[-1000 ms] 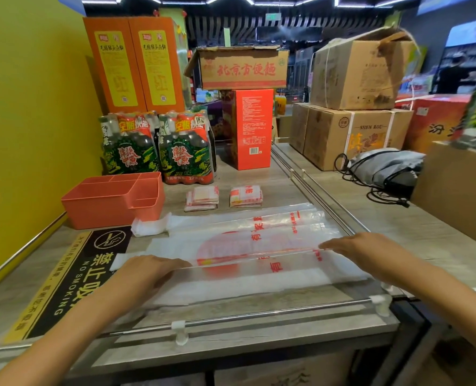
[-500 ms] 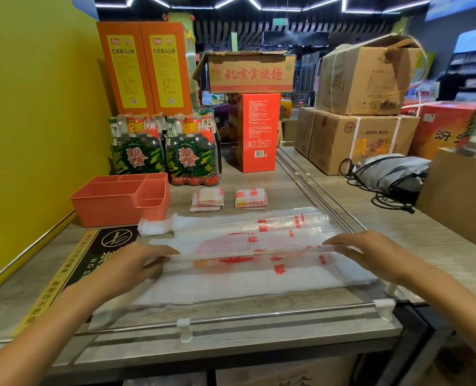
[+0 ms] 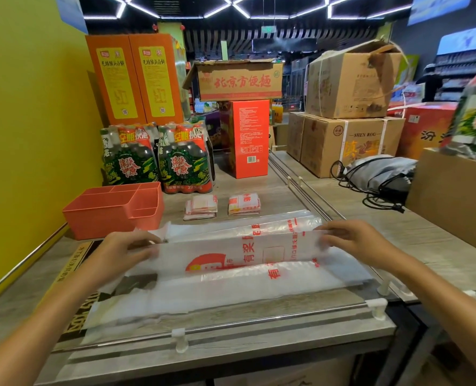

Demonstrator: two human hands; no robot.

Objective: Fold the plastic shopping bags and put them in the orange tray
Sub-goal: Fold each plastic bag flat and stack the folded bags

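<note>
Two hands work one translucent plastic shopping bag [image 3: 231, 274] laid lengthwise across the middle of the frame on the wood-grain counter [image 3: 426, 246]. The left hand [image 3: 122, 253] pinches the bag's far long edge at the left end, and the right hand [image 3: 351, 240] pinches that edge at the right end, thumbs and fingers curled on the film. A second ago both hands lay low on the near edge with the bag spread flat; half a second ago that edge was lifted; now it is carried up and away, so the red print stands on a raised flap towards frame centre. That looks like the first lengthwise fold going over, so this bag is only part folded.

Two folded bags [image 3: 222, 204] lie side by side just above the spread one, not in the orange tray [image 3: 100, 218], which sits at the left middle of the frame, touching nothing the hands hold; its compartments look bare from here. Another flattened bag [image 3: 245, 222] lies beyond the raised flap. Behind stand green bottle packs [image 3: 158, 160] and orange cartons [image 3: 136, 79].
</note>
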